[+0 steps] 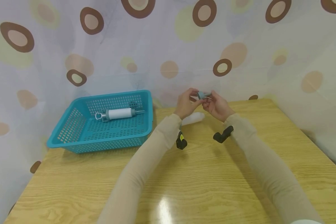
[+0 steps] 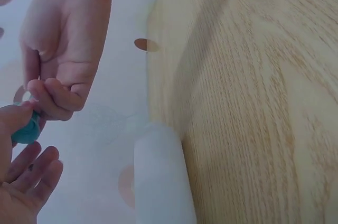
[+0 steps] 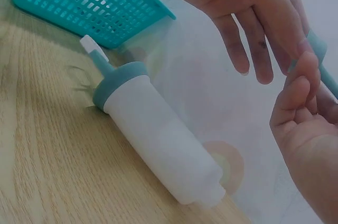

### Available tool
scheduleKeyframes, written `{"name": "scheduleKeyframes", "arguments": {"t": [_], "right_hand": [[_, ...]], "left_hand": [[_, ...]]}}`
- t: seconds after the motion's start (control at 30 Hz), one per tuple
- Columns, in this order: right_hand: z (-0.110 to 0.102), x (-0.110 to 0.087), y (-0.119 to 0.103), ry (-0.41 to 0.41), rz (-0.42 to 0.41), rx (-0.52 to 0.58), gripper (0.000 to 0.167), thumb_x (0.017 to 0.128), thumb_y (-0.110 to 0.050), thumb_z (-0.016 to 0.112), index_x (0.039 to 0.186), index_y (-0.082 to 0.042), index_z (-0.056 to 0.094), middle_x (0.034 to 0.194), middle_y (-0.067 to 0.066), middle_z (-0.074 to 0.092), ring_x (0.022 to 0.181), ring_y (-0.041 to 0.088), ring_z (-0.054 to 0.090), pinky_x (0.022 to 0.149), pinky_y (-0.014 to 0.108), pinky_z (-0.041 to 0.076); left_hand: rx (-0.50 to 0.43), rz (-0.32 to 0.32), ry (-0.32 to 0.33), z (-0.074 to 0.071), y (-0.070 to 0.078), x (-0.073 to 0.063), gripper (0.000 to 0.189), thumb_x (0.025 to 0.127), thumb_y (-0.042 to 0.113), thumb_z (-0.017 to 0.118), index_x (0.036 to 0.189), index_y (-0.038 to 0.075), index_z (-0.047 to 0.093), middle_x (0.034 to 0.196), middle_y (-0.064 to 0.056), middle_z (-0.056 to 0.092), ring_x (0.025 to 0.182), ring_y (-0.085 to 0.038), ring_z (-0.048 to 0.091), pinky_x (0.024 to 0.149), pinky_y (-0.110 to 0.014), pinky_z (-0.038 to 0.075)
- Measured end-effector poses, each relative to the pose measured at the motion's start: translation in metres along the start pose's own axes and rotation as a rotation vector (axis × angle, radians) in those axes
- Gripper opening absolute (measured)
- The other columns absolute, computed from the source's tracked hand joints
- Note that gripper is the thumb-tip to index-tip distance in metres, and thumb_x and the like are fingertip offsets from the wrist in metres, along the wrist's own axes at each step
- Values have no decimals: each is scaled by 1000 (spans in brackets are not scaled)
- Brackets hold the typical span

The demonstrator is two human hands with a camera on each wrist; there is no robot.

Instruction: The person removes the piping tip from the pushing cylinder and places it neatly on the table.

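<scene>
Above the back of the table, both hands hold a small blue-grey cap with a narrow spout [image 1: 201, 95]. My left hand [image 1: 184, 103] pinches its wide end between thumb and index finger, the other fingers spread in the left wrist view. My right hand [image 1: 217, 107] grips the spout side with curled fingers, which partly hide it. A thin white strip shows at the right fingertips. Below the hands, a white syringe-like barrel [image 3: 161, 134] lies on its side, with a blue-grey collar [image 3: 124, 81] and a plunger end pointing toward the basket. My left wrist partly covers it in the head view.
A blue plastic basket [image 1: 100, 143] stands at the left on the wooden table [image 1: 201, 186]. Inside lies an assembled white syringe-like tool [image 1: 120, 113] with a ring handle and spout. A patterned curtain [image 1: 145, 40] hangs right behind the table's back edge.
</scene>
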State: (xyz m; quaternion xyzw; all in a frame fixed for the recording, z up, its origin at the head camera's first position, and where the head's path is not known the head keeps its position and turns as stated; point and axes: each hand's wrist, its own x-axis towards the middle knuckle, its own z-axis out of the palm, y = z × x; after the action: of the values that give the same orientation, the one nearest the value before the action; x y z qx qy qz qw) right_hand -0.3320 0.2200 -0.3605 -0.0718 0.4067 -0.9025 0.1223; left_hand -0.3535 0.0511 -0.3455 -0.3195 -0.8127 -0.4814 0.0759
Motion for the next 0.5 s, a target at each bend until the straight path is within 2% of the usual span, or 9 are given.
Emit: {"name": "scheduleKeyframes", "arguments": {"t": [0.23, 0.37, 0.5], "right_hand": [[4, 0, -1, 92, -3, -162, 39, 106, -22, 24, 99, -7, 58, 81, 2, 56, 71, 10, 54, 67, 19, 48], [5, -1, -1, 162, -36, -223, 33, 105, -17, 32, 95, -7, 62, 76, 1, 57, 68, 10, 56, 67, 19, 49], [6, -2, -1, 239, -78, -267, 18, 102, -13, 44, 99, -7, 61, 78, -1, 61, 69, 8, 60, 67, 16, 51]], "left_hand": [[2, 25, 6, -2, -3, -3, 37, 88, 13, 70, 120, 0, 57, 113, -18, 68, 90, -28, 69, 79, -23, 55], [-1, 17, 1, -3, -4, -4, 39, 88, 14, 71, 122, 0, 57, 113, -17, 68, 90, -27, 69, 78, -23, 55], [-4, -1, 0, -3, -5, -5, 40, 88, 14, 71, 123, 2, 58, 113, -16, 67, 91, -25, 68, 78, -23, 55]]}}
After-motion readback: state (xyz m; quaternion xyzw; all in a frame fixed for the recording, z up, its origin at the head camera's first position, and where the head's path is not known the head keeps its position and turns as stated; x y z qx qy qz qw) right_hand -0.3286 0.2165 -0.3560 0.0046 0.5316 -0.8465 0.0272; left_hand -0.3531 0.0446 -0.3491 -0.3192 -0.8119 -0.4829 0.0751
